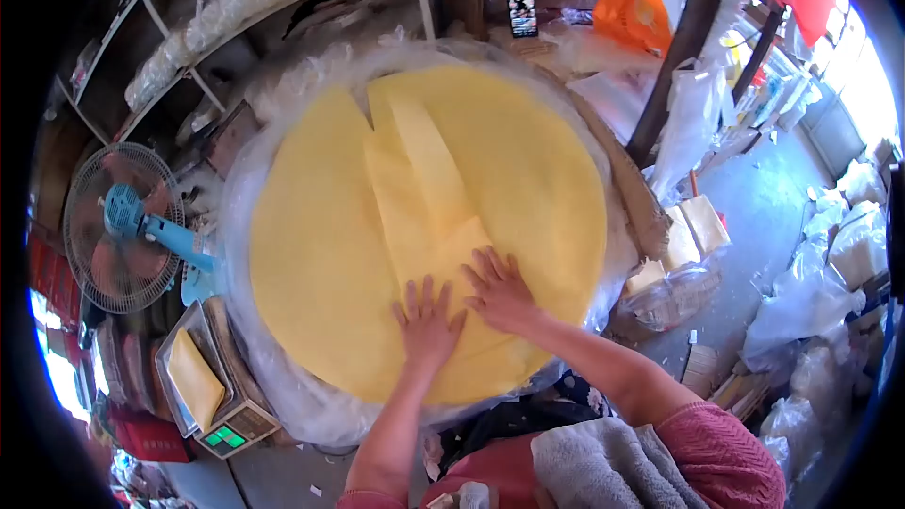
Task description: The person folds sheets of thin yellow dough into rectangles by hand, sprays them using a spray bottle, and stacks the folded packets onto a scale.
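Observation:
A large round yellow sheet (528,170) lies spread out in front of me, with a slit at its far edge and a folded strip (429,160) running from there toward the middle. My left hand (429,325) rests on the near part of the sheet, its fingers spread. To its right, my right hand (500,292) also lies flat with spread fingers, at the near end of the folded strip. Neither hand grips anything. Clear plastic film (273,386) shows all around the sheet's rim.
A blue fan (123,212) stands at the left. Below it, a scale (223,436) with a green display bears a tray holding a folded yellow piece (195,382). A phone (521,11) and an orange bag (633,8) are at the back. Packed yellow stacks (683,236) stand at the right.

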A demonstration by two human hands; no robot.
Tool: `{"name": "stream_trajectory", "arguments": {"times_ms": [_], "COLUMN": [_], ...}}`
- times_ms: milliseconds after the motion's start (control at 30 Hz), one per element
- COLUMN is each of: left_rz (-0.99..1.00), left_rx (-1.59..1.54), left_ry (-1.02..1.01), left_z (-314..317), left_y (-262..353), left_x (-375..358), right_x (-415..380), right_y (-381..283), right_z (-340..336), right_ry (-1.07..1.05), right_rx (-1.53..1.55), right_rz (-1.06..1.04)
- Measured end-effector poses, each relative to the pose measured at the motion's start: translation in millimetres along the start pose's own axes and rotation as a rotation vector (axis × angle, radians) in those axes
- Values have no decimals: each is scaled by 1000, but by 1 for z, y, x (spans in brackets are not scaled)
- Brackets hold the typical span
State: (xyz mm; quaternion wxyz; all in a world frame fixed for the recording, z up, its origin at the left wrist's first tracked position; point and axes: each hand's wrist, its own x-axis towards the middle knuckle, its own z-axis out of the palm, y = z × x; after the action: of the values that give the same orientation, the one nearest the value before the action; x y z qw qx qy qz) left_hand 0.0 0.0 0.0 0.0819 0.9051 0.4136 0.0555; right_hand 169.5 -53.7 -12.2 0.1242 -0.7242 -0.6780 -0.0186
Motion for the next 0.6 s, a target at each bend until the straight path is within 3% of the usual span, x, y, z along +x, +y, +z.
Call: {"name": "stream_trajectory", "arguments": {"times_ms": [67,100,167,200,267,333,400,500,533,600], "left_rz": [0,-18,-33,-73,-115,-254,-510,-718,-780,-712], "left_rx": [-22,-108,-95,-137,-384,-370,-657,-989,-1078,-1159], "left_ry": [25,-48,-218,-71,176,292,212,140,122,20], "left_z": [-22,-5,-37,-44,-10,-29,-51,-47,-40,-25], "left_y": [0,18,-4,-13,-62,-74,-79,-102,-113,-128], "left_x": [-3,12,30,44,87,128,169,229,240,251], "right_x": [1,-5,10,22,65,107,146,203,210,219], "right_y": [-6,24,15,18,39,61,88,95,96,98], "right_z": [-12,-14,-19,-15,-23,-24,-14,-40,-38,-30], "right_ry": [55,-31,-103,-45,-61,8,176,-179,-198,-245], "right_rx": [33,34,192,185,371,437,383,856,932,1085], "right_rz": [-9,-13,14,32,257,369,368,755,767,789]}}
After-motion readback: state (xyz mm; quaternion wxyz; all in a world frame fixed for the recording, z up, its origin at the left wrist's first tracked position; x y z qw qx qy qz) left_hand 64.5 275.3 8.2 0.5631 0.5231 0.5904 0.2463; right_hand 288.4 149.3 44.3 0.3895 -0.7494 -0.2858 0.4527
